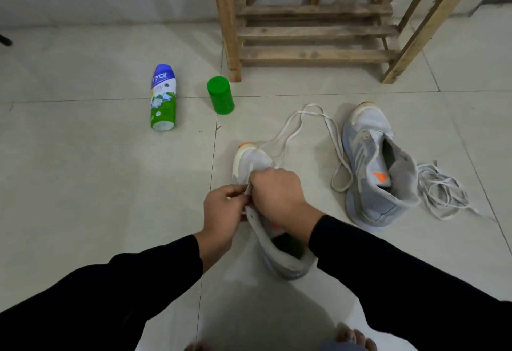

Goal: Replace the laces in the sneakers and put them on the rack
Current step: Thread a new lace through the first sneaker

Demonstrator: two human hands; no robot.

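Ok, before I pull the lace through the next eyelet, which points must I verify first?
1. Lace end held: left hand pinches the white lace: ok.
2. Shoe steady: right hand grips the near sneaker: ok.
3. Slack free of knots: its loop lies open on the tiles: ok.
4. Next eyelet in sight: the hands cover it: cannot tell.
5. Second sneaker laced: its eyelets are bare, and a tangled lace pile lies beside it: not ok.
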